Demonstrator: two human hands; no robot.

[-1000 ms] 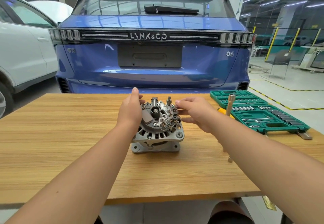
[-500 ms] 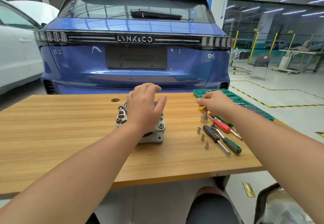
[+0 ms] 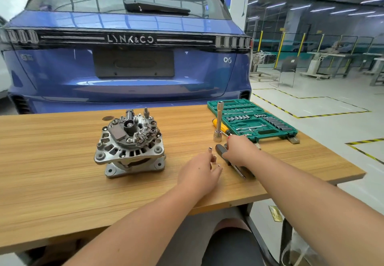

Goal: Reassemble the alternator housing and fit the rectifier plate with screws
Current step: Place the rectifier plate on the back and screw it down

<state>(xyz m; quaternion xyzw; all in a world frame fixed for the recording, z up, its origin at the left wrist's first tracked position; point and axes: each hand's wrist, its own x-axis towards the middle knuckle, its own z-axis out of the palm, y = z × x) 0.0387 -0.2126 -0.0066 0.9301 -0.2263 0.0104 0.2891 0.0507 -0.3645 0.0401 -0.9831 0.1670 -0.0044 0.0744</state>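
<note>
The grey alternator (image 3: pixel 129 143) stands on the wooden table (image 3: pixel 52 182) with its rectifier side up, and neither hand touches it. My left hand (image 3: pixel 198 175) hovers to its right, fingers apart, tips beside three small metal sockets or screws (image 3: pixel 214 158). My right hand (image 3: pixel 239 151) lies over a bunch of screwdrivers, its fingers curled on the black-handled screwdriver (image 3: pixel 219 148). That tool's shaft (image 3: pixel 239 171) sticks out under the wrist. The other screwdrivers are mostly hidden by the hand.
A long socket wrench (image 3: pixel 219 122) stands upright just beyond my right hand, with a yellow-handled screwdriver (image 3: pixel 223 127) behind it. An open green socket set case (image 3: pixel 253 120) lies at the table's far right. A blue car (image 3: pixel 128 68) is parked behind the table.
My left hand has left the alternator and moved right to the small parts. My right hand has dropped from the upright wrench onto the screwdrivers. The view has shifted.
</note>
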